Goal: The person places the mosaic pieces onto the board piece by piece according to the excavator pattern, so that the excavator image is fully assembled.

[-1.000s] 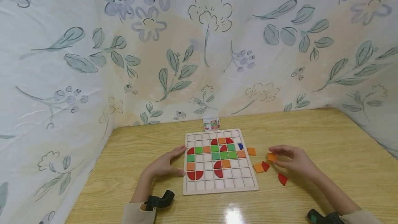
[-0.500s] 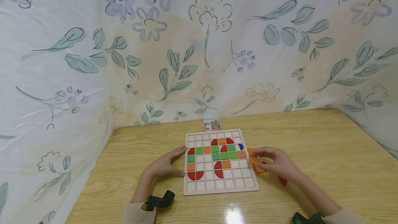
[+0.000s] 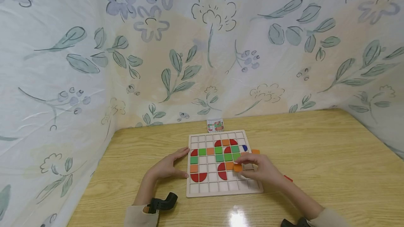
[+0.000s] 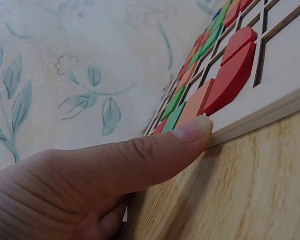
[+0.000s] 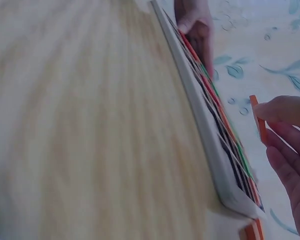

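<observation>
A pale wooden grid board (image 3: 208, 187) lies on the table, with green, orange and red pieces in some of its squares. My left hand (image 3: 167, 165) rests at the board's left edge, thumb and fingers spread; in the left wrist view the thumb (image 4: 140, 160) touches the rim beside red pieces. Between thumb and fingertips my right hand (image 3: 262, 167) pinches an orange square tile (image 3: 238, 167) over the board's right part. That tile stands above the board in the right wrist view, seen edge-on. The right hand hides part of the board's right side.
Off the board's right edge lies another orange square (image 3: 256, 151). A red quarter-circle piece (image 3: 288, 178) shows beyond the right forearm. Behind the board, a small picture card (image 3: 215, 125) is near the flowered cloth (image 3: 176, 62).
My right hand has moved left with the orange tile, from beside the loose pieces to over the board. The left hand stays at the board's edge.
</observation>
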`<state>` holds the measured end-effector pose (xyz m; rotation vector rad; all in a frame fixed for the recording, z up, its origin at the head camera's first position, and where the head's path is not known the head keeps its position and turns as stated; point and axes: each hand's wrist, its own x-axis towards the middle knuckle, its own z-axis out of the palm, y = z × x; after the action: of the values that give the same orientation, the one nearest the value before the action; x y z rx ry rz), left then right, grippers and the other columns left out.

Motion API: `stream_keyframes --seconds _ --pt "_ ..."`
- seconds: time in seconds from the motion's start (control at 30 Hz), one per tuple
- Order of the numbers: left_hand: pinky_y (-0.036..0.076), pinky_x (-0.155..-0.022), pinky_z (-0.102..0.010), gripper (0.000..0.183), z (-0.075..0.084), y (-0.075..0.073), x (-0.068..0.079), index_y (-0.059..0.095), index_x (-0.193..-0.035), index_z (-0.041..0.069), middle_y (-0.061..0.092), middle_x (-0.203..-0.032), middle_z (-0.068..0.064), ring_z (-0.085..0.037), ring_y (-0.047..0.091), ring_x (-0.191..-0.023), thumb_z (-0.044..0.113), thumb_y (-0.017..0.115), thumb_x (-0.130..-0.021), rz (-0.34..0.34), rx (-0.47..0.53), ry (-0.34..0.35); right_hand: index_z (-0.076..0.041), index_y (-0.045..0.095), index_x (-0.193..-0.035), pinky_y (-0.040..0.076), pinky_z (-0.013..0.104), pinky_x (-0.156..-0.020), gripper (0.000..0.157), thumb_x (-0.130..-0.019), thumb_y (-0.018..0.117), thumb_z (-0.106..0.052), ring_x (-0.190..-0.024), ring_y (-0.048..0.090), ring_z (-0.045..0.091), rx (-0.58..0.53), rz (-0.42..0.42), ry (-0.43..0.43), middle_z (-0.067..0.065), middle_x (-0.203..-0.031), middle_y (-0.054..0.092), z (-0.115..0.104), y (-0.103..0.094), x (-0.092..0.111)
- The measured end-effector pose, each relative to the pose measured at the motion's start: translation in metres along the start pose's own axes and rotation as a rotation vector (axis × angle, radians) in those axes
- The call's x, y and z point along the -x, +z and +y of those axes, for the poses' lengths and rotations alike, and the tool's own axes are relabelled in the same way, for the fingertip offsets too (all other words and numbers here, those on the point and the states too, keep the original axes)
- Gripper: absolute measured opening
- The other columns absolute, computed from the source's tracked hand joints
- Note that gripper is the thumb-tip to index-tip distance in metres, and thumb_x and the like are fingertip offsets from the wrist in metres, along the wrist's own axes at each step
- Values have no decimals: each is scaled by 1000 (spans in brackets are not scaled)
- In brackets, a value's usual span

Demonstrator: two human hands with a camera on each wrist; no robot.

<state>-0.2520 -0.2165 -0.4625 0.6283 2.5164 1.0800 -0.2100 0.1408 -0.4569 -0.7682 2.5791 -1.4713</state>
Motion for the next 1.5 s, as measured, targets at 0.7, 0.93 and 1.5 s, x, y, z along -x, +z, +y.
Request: stream_keyframes --seconds 0.7,0.93,1.5 --pt "18 -110 -52 90 3 -2 -1 32 -145 20 22 -153 -1 -26 14 -141 35 80 -69 -5 10 -7 -14 69 -106 50 28 -85 30 -77 74 -11 -97 60 9 238 -51 -160 -8 -103 68 -4 21 -6" --pt "19 -110 -52 90 3 -2 -2 32 -145 21 22 -153 0 -26 14 -141 35 80 -69 -4 16 -11 -15 69 -104 50 29 -86 29 -76 75 -14 -97 60 9 273 -46 -177 -9 -102 68 -6 21 -6" --pt "19 -110 -53 91 3 -2 -1 33 -144 21 23 -153 0 -26 14 -141 35 80 -68 -9 21 -15 -17 69 -105 52 28 -84 26 -80 72 -16 -97 62 14 79 -41 -47 -7 -101 67 -1 19 -5"
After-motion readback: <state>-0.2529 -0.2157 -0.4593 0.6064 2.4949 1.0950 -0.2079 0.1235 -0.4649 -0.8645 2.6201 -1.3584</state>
